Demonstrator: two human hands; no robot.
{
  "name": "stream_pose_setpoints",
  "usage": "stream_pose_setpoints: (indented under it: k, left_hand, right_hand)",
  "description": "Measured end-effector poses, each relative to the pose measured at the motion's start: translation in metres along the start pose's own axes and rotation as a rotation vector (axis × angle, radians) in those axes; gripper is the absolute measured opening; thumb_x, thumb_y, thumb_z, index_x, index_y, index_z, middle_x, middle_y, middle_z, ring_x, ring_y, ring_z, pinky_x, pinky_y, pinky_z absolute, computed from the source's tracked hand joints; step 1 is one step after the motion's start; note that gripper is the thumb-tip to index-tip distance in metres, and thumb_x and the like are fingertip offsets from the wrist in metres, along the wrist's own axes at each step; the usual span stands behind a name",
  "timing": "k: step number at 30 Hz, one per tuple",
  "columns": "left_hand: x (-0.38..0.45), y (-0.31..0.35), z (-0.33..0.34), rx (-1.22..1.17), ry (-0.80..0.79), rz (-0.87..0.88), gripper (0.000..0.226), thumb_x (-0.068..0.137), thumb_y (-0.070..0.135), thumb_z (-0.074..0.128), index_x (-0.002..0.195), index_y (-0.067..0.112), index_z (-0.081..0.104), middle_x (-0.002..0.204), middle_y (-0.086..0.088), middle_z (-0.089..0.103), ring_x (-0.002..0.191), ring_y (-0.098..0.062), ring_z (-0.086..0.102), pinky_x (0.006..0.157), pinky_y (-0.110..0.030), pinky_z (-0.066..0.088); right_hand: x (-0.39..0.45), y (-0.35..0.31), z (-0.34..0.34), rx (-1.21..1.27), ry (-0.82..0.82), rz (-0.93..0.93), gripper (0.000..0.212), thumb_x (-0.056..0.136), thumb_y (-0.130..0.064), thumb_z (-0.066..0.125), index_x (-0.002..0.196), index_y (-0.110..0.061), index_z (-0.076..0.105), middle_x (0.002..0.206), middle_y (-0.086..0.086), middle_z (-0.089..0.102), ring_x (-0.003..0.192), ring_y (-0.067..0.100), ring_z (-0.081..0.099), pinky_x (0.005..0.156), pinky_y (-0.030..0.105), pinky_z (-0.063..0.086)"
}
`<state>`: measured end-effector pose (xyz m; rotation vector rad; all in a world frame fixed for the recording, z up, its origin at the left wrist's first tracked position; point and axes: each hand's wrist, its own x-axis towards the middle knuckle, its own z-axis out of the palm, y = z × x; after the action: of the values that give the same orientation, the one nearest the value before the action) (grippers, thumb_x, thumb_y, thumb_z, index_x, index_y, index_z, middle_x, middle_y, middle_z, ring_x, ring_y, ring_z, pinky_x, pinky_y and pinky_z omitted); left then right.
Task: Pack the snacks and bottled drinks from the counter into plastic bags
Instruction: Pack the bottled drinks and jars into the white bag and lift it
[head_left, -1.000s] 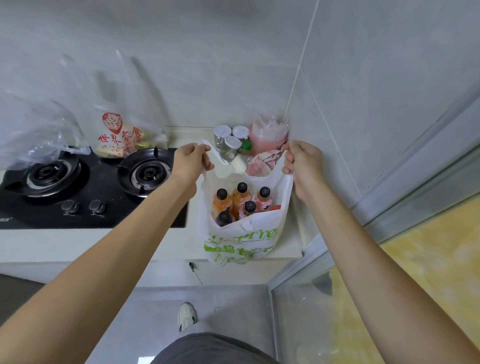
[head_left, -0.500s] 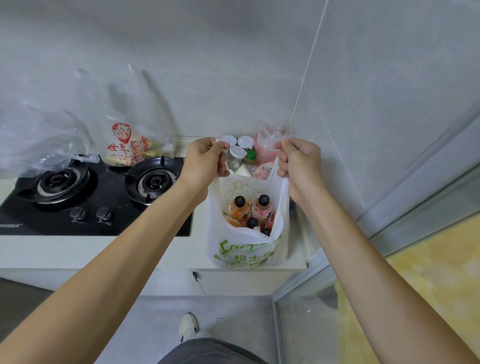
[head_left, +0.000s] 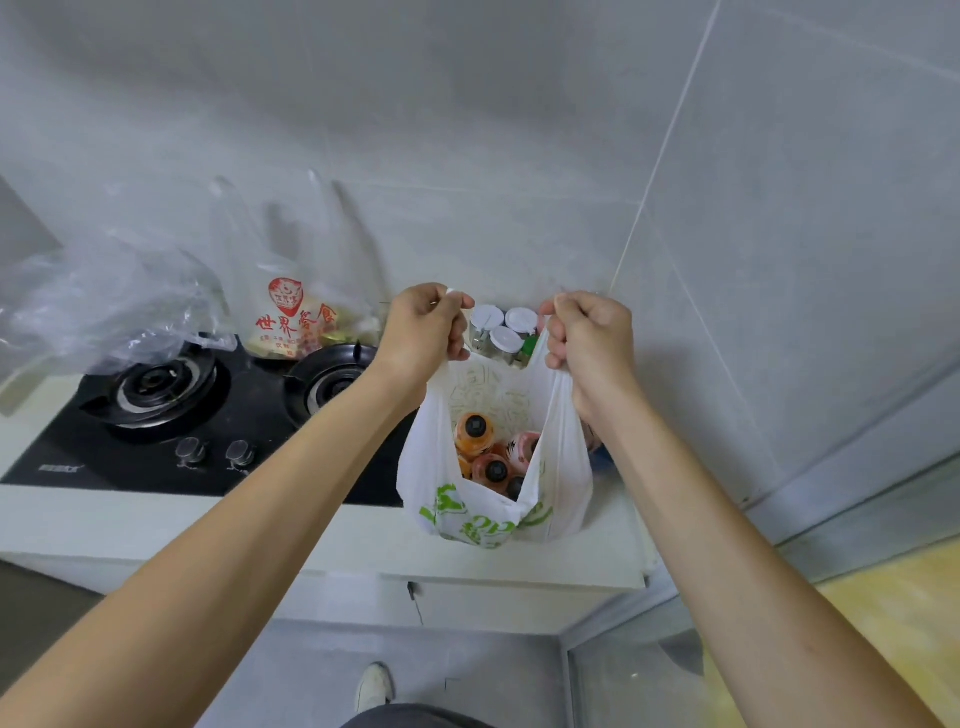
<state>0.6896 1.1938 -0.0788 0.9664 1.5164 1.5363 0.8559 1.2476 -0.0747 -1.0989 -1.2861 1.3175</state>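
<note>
Both hands have come closer together and higher since a second ago, and the mouth of the white bag (head_left: 493, 499) has gone from wide open to a narrow gap. From the head view, the left hand (head_left: 423, 327) is closed tight around the left handle of the bag, and the right hand (head_left: 587, 338) is closed tight around the right handle. The bag hangs between them near the right end of the desk (head_left: 208, 525), close to its front edge, and I cannot tell if its bottom touches the desk. Inside it sit the bottled drinks (head_left: 475, 431), orange and pink ones with black caps, packed close together, so that part of the job looks done. Just behind the hands, at the back right corner of the desk by the wall, stand small jars (head_left: 501, 332) with white lids; they are not in a bag. Back along the wall behind the stove (head_left: 218, 410) stands a clear bag with red writing (head_left: 296, 317), and it looks like it has some snacks in it. At the left end a crumpled clear bag (head_left: 104, 306) lies partly over the left burner, and I cannot see what is in it. No loose snacks show on the desk, so I think the packing is nearly over, with maybe only tying or moving this bag left to do.
</note>
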Motion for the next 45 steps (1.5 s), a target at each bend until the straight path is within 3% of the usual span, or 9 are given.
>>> stream_pose_setpoints:
  k: [11,17,35,45]
  left_hand:
    - [0.082,0.007,-0.025,-0.068,-0.137,0.013,0.025,0.108,0.012,0.045,0.090,0.005,0.062,0.056,0.001,0.046,0.050,-0.017,0.042,0.052,-0.028,0.048]
    - [0.120,0.004,-0.023,-0.035,-0.201,0.001,0.024,0.108,0.011,0.044,0.094,0.004,0.062,0.060,-0.001,0.047,0.050,-0.016,0.045,0.057,-0.031,0.053]
    - [0.166,-0.022,0.006,0.035,-0.086,-0.064,0.024,0.106,0.010,0.045,0.090,0.005,0.063,0.066,-0.004,0.054,0.057,-0.018,0.049,0.060,-0.030,0.053]
    - [0.153,-0.038,0.018,0.124,-0.133,-0.064,0.020,0.107,0.013,0.047,0.099,0.001,0.061,0.067,-0.006,0.055,0.054,-0.017,0.052,0.057,-0.026,0.053]
  right_hand:
    - [0.057,-0.015,0.052,-0.013,0.102,-0.022,0.030,0.108,-0.010,0.046,0.087,-0.002,0.066,0.058,-0.002,0.043,0.044,0.009,0.035,0.044,0.022,0.035]
    - [0.088,-0.007,0.058,-0.056,0.140,-0.015,0.030,0.107,-0.009,0.047,0.086,-0.003,0.067,0.056,-0.001,0.046,0.046,0.011,0.039,0.046,0.025,0.042]
    - [0.157,0.040,0.035,-0.083,-0.062,0.059,0.027,0.107,-0.010,0.048,0.087,-0.002,0.065,0.062,0.004,0.049,0.047,0.015,0.046,0.057,0.033,0.054]
    - [0.147,0.058,0.032,-0.199,-0.085,0.123,0.027,0.103,-0.004,0.049,0.084,0.002,0.067,0.052,0.001,0.057,0.046,0.014,0.055,0.064,0.039,0.062]
